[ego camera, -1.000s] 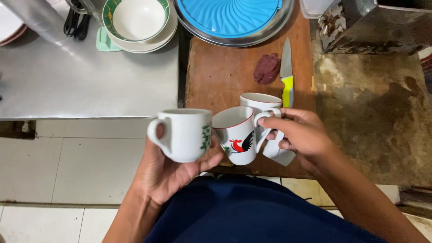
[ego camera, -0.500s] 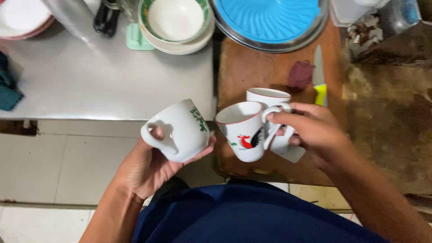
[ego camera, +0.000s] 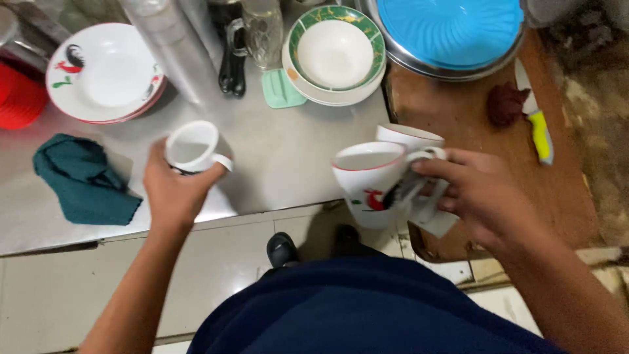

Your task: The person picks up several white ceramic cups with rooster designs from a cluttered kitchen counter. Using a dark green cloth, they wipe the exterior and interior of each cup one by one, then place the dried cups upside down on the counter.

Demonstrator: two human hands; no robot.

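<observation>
- Mugs first: I count 3 white ones. 1 plain mug [ego camera: 191, 147] sits in my left hand [ego camera: 171, 190] at about 9 o'clock of the view; a rooster mug [ego camera: 368, 183] and a second mug [ego camera: 409, 136] behind it hang from my right hand [ego camera: 481, 200] at about 3 o'clock.
- Against the frame 0.5 s ago, my left hand has swung out from beside the other 2 mugs and now holds its mug over the steel counter [ego camera: 288, 164]; the gap between the hands has widened a lot. The right hand has hardly shifted.
- Edges: the plain mug is well inside the counter's front edge, which runs below my left wrist. The right-hand pair hangs over that edge, where the counter meets the wooden board [ego camera: 452, 118].
- Open room: bare steel lies at 3 o'clock of the plain mug. At its 9 o'clock lies a green cloth [ego camera: 82, 178], at 11 o'clock a rooster plate [ego camera: 105, 72], and at 1 o'clock a green-rimmed bowl [ego camera: 335, 52].
- On the board, a yellow-handled knife [ego camera: 538, 128] lies well apart from the mugs, below a blue basin [ego camera: 452, 29].
- Left hand: fingers wrapped round the mug's body, clamped.
- Right hand: fingers hooked through the handles, closed on both mugs.
</observation>
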